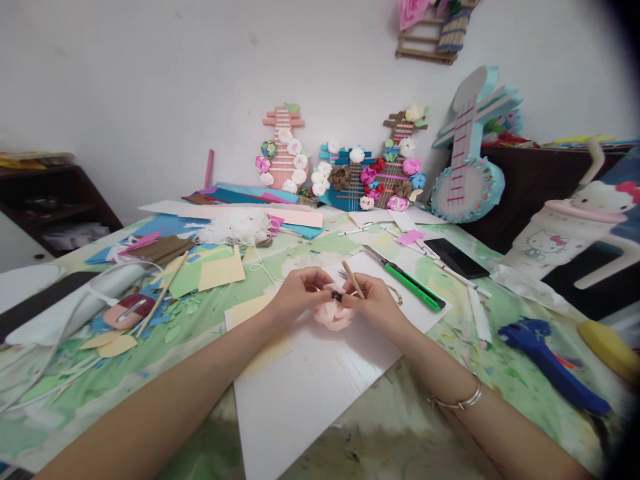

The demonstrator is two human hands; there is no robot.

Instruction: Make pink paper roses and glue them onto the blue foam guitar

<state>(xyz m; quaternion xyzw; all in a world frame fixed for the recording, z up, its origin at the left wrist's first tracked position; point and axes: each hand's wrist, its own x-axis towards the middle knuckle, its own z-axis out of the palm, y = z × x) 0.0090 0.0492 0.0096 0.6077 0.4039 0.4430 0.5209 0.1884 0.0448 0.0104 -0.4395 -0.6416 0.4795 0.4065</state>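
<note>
A pale pink paper flower (333, 316) with a small dark piece (337, 296) at its top is held between both hands over a white sheet (285, 407). My left hand (299, 291) pinches it from the left, thumb on the dark piece. From the right, my right hand (371, 301) pinches its other side, with a thin wooden stick (353, 279) rising between the fingers. Just behind that hand lie scissors (395, 295), their blades partly hidden. A green utility knife (407, 281) rests on the sheet to the right.
A blue glue gun (553, 363), black phone (457, 258) and cartoon cup (550, 233) stand or lie right. Paper scraps (223, 270), a white shredded pile (235, 225) and a pink mouse (129, 311) are left. Flower-decorated paper instruments (354, 183) lean against the back wall.
</note>
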